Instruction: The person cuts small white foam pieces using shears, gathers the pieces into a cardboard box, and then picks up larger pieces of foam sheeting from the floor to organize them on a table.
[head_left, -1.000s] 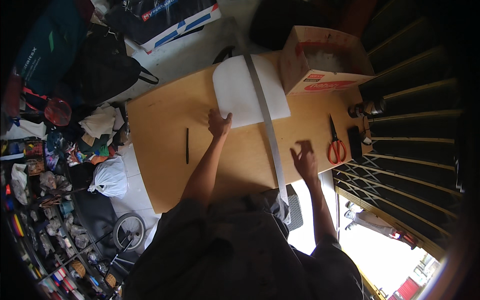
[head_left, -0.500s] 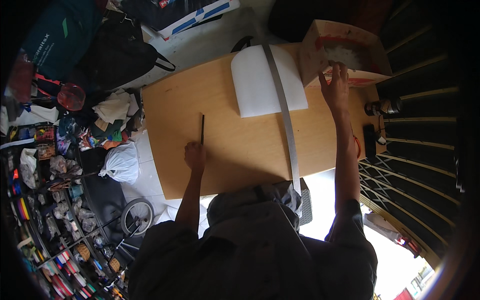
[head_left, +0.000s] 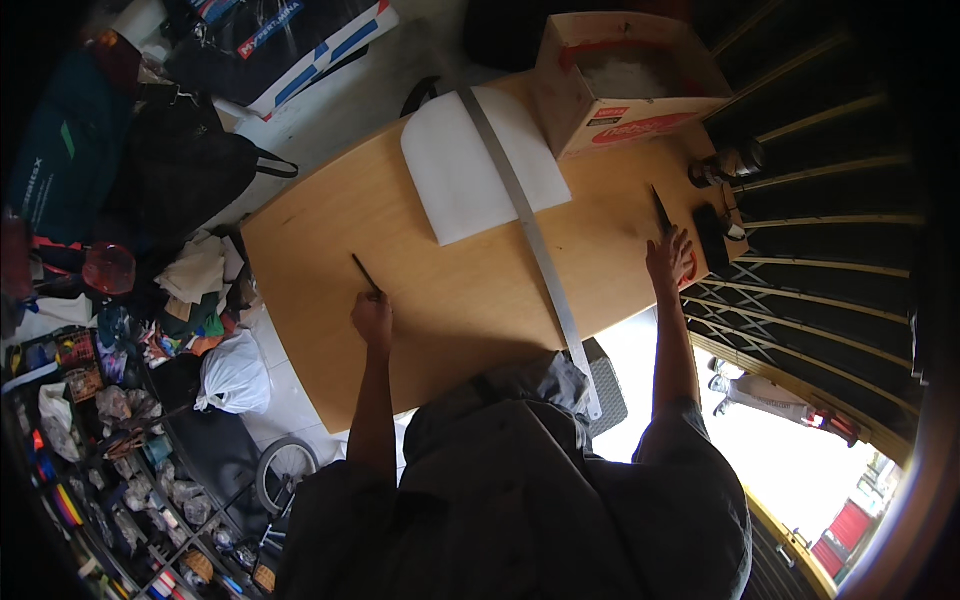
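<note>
My left hand (head_left: 373, 320) is closed round a thin dark stick, perhaps a pen (head_left: 366, 272), which points up and away over the tabletop. At the right end of the table my right hand (head_left: 668, 261) reaches over a pair of scissors with red handles (head_left: 692, 266). Its fingers are apart and partly cover the handles; the dark blade (head_left: 661, 208) shows beyond them. A long metal ruler (head_left: 531, 232) crosses the table and a stack of white foam-like sheets (head_left: 450, 170) with rounded far corners. The ruler's near end overhangs the front edge by my body.
The wooden table (head_left: 310, 270) has an open cardboard box (head_left: 625, 115) at its far right. A black object (head_left: 711, 236) and a dark jar (head_left: 727, 165) stand near the right edge. To the left are a white tied bag (head_left: 235, 372), cloth scraps (head_left: 205, 270) and a wheel (head_left: 284, 474).
My right hand has moved from the cardboard box's near edge down to the scissors. The left hand keeps the stick, now tilted further left. The whole view has turned and shifted.
</note>
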